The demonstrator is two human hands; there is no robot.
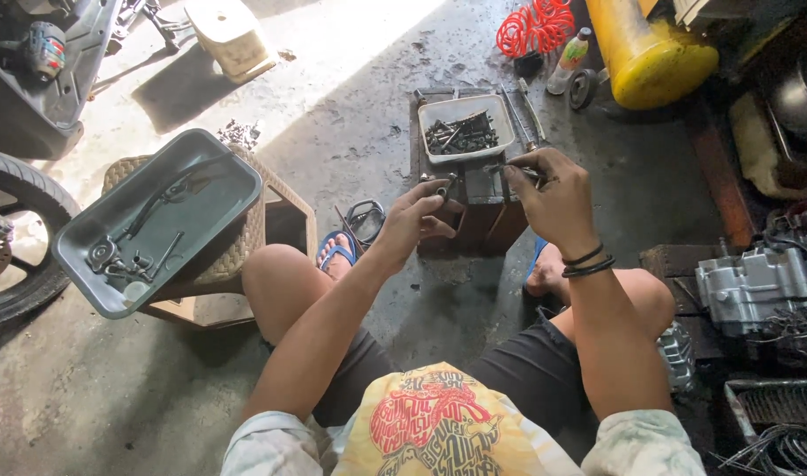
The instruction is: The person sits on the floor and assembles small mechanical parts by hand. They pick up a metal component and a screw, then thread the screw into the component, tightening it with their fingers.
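Floor: grey stained concrete (351, 106), sunlit pale patch far left. Far centre: white rectangular plastic tray (502, 119) holding dark grey metal bolts (461, 134), on a dark brown wooden block (474, 189). Left: grey-green rectangular plastic tray (201, 189) with black metal parts, on a tan woven wicker stool (236, 251). Far right: bright yellow metal cylinder tank (646, 48), red coiled plastic hose (536, 26) beside it. Right: silver-grey cast metal engine (756, 282). Far left edge: black rubber tyre (24, 198). Near: yellow shirt with red and black printed pattern (430, 427), black shorts (527, 370), blue rubber sandal (336, 251), black wristbands (587, 262) on right hand (555, 196).
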